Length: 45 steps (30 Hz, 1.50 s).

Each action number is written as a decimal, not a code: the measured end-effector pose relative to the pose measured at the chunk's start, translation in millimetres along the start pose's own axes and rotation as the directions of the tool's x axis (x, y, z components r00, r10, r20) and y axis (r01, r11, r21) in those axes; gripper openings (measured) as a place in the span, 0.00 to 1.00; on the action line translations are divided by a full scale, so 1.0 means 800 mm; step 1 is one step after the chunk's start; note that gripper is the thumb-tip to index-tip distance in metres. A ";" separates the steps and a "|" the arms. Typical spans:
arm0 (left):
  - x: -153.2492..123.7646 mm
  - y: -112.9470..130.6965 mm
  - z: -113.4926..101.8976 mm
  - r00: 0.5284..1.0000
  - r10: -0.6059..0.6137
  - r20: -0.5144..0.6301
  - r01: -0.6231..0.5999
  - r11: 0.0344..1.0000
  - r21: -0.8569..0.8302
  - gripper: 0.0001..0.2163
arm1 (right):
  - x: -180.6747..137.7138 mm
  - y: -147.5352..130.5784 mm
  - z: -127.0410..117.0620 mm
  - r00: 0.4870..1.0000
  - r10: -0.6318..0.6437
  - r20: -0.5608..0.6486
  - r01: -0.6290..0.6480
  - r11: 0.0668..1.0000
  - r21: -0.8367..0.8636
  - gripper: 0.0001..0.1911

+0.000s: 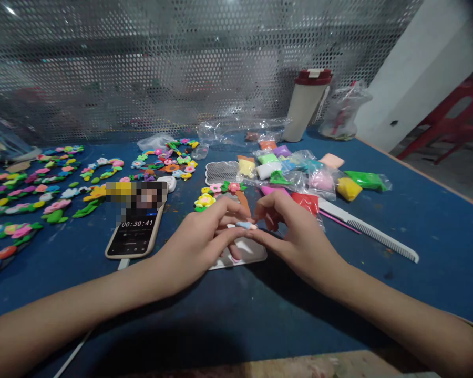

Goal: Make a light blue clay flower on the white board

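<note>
Blue table [236,325] edge nearest; left hand [193,244], right hand [299,236] fingers together on pale-blue clay piece [243,225]; white tray [254,252] beneath, phone [133,236] beside.

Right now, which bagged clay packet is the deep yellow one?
The clay packet beside the bright green packet; the other yellow packet is paler and sits next to the mesh pad.

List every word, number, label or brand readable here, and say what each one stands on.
"00:30:41": white digits on the screen of the smartphone.
Smaller marks below those digits on the screen: too small to read.
Top of the phone's screen: pixelated, unreadable.
Packets of modelling clay: no print readable.
Label on the lid of the white tumbler: too small to read.
</note>
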<state>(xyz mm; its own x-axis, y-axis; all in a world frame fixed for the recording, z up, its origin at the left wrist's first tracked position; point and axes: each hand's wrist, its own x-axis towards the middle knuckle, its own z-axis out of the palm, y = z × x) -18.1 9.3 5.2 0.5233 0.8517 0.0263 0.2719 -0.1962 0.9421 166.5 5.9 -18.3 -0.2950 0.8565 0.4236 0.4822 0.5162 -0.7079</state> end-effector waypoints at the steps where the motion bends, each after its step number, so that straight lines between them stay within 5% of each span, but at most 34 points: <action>1: 0.000 0.000 0.001 1.000 -0.006 -0.003 0.006 1.000 -0.009 0.06 | 0.000 -0.001 -0.001 0.999 -0.030 0.016 0.030 0.999 -0.019 0.09; 6: 0.001 0.002 0.001 0.997 -0.005 -0.078 0.005 1.000 -0.001 0.06 | -0.001 -0.004 -0.006 0.985 -0.171 -0.026 0.173 0.984 0.048 0.05; 9: 0.000 0.005 -0.002 0.996 0.044 -0.079 -0.030 0.985 0.172 0.04 | -0.002 -0.007 -0.007 0.989 -0.131 -0.063 0.137 0.984 0.113 0.03; 12: -0.001 0.004 -0.005 0.991 0.133 -0.009 -0.116 0.891 0.440 0.08 | -0.002 -0.007 -0.007 0.994 -0.089 -0.057 0.094 0.991 0.095 0.02; 16: 0.000 0.005 -0.010 0.971 0.189 0.149 -0.240 0.742 0.625 0.10 | -0.003 -0.005 -0.007 0.977 -0.215 0.003 0.215 0.977 0.002 0.05; 19: 0.001 0.010 -0.012 0.965 0.143 0.220 -0.245 0.793 0.558 0.13 | -0.001 -0.005 -0.011 0.979 -0.199 0.051 0.195 0.977 0.082 0.06; 25: -0.001 0.014 -0.013 0.997 0.006 0.073 -0.023 0.973 0.231 0.18 | 0.010 0.003 -0.015 0.974 0.213 0.080 -0.224 0.832 0.508 0.06; 28: -0.001 0.009 -0.012 0.994 -0.050 0.094 0.041 0.995 0.089 0.18 | 0.012 0.009 -0.014 0.962 0.272 -0.007 -0.218 0.788 0.576 0.06; 31: 0.002 0.004 -0.009 0.990 -0.076 0.120 0.077 0.997 -0.006 0.15 | 0.011 0.010 -0.014 0.949 0.279 -0.146 -0.172 0.847 0.503 0.06; 36: 0.004 0.000 -0.004 0.984 -0.097 0.148 0.113 0.988 -0.103 0.08 | 0.003 0.001 -0.009 0.951 0.036 -0.307 0.016 0.986 0.163 0.15; 38: 0.003 0.002 -0.002 0.984 -0.075 0.160 0.087 0.994 -0.071 0.06 | 0.001 -0.002 -0.006 0.974 -0.098 -0.204 0.110 0.993 0.047 0.17; 41: 0.001 0.008 -0.001 0.993 0.022 0.113 -0.040 0.987 0.156 0.06 | 0.000 -0.003 -0.004 0.978 -0.205 -0.021 0.204 0.978 -0.035 0.08; 45: 0.000 0.014 -0.002 0.994 0.108 0.028 -0.111 0.942 0.317 0.10 | 0.000 -0.006 -0.008 0.967 -0.251 0.043 0.251 0.968 -0.006 0.03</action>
<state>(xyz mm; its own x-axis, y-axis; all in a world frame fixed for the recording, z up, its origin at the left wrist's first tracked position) -16.3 7.8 16.1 0.5719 0.8117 0.1182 0.4540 -0.4333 0.7785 169.5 3.6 -11.0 -0.4415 0.6988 0.5628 0.3977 0.7147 -0.5754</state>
